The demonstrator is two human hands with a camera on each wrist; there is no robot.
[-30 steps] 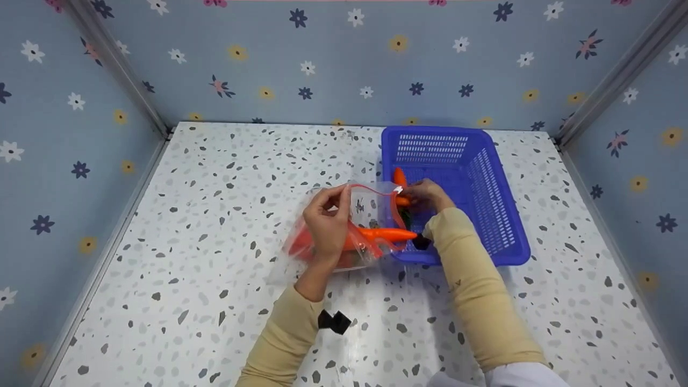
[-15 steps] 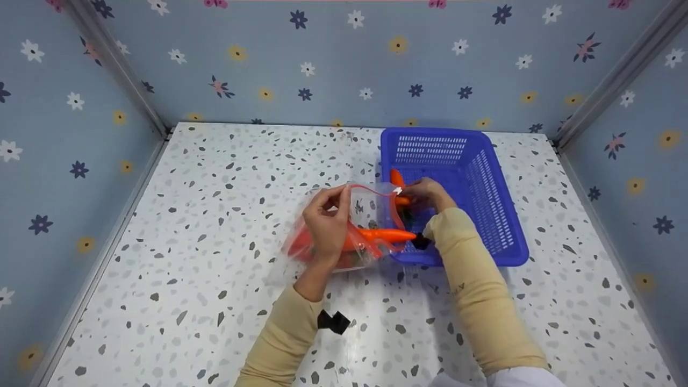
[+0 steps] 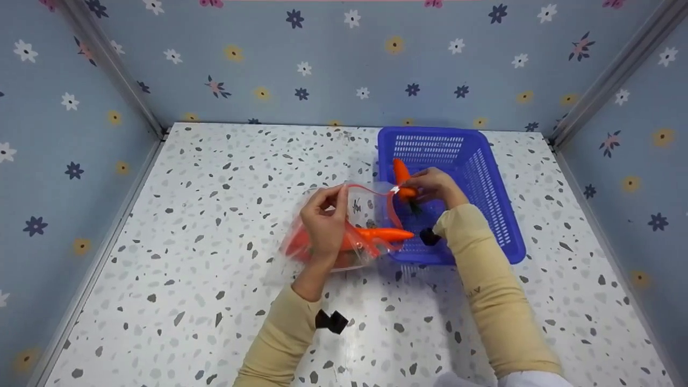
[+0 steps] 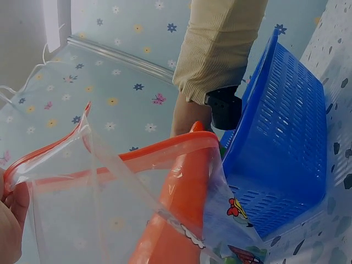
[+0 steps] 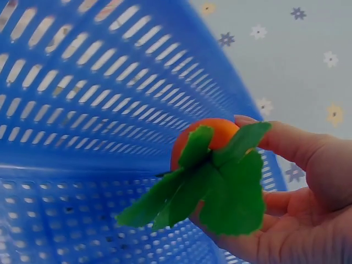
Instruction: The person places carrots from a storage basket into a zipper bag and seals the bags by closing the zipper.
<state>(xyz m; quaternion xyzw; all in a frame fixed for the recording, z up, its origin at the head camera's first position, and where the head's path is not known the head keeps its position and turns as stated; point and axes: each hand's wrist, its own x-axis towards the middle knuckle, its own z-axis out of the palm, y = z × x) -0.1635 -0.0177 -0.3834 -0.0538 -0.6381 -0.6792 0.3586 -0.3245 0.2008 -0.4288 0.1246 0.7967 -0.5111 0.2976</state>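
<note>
My left hand (image 3: 325, 223) pinches the rim of a clear zip bag (image 3: 369, 207) with a red seal between thumb and fingers. Inside the bag lies an orange carrot (image 3: 387, 235), its tip sticking out through the mouth; more orange shows under the plastic. In the left wrist view the bag (image 4: 66, 220) gapes wide around that carrot (image 4: 179, 203). Over the blue basket (image 3: 382, 156), my right hand (image 3: 436, 188) grips another carrot (image 3: 400, 171). The right wrist view shows its green leaves (image 5: 234, 192) facing the camera, with fingers curled around the orange root.
The basket stands on the speckled white table (image 3: 242, 177), right of the bag, with the bag's mouth reaching its left rim. A flowered panel (image 3: 301, 54) rises behind, and similar panels close both sides.
My right hand has lifted slightly up and to the right within the basket, bringing the carrot and its leaves along. The left hand and bag hold nearly still.
</note>
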